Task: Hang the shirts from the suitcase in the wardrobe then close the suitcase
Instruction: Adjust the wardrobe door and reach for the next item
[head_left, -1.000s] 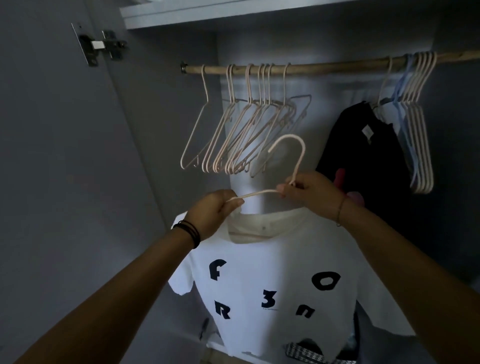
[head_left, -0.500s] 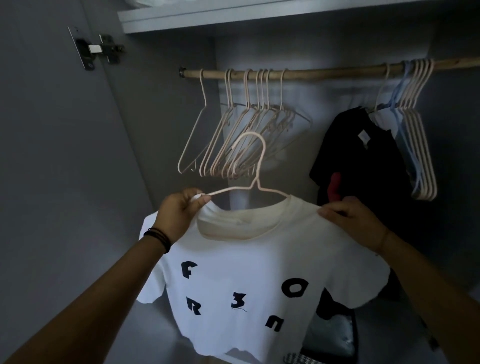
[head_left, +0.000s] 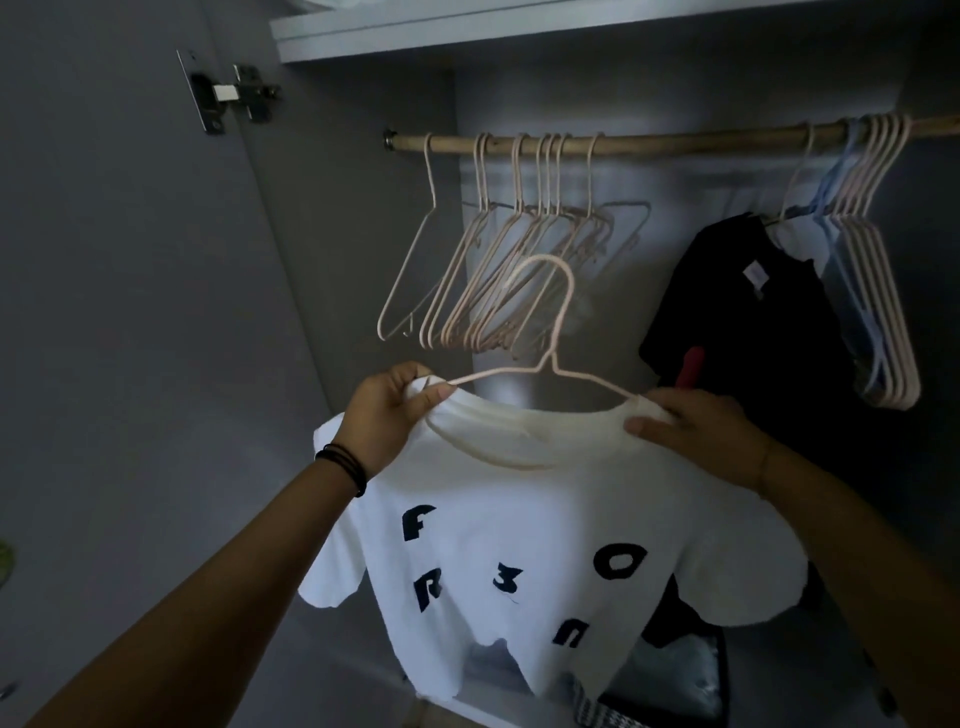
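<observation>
Both hands, left hand and right hand, pinch the white shirt onto its hanger; next, hook it over the rail.

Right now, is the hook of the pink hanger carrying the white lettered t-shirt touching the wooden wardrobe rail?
Apart. The head view shows the pink hanger's hook well below the wooden rail, with a clear gap between them.
</observation>
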